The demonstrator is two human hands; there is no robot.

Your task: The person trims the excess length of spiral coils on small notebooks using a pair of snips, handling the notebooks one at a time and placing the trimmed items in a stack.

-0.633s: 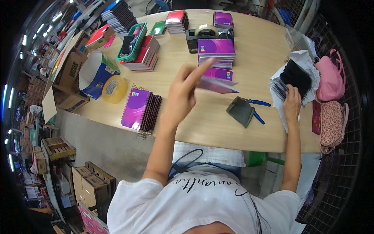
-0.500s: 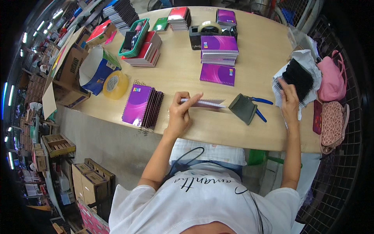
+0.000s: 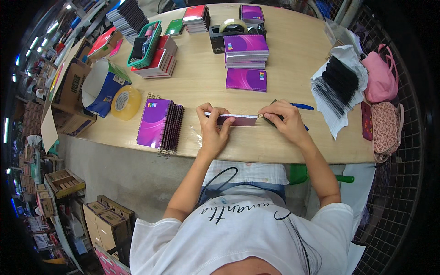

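Brought from right to mid-frame, the right hand (image 3: 279, 115) joins wire-edged purple notebooks (image 3: 153, 123) left of centre, the left hand (image 3: 213, 129) clasping a pad (image 3: 239, 121) on edge mid-frame between thumb and bent fingers, right fingertips pinched on apparent wire (image 3: 260, 115) at its end, and black coils (image 3: 341, 79) at right.

Glossy notebook covers (image 3: 153, 123), smooth tabletop (image 3: 293, 59)

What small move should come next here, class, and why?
Perhaps guide the thin wire into the notebook: the left hand holds it, long edge up, and the right hand appears to pinch the wire at the notebook's right end.
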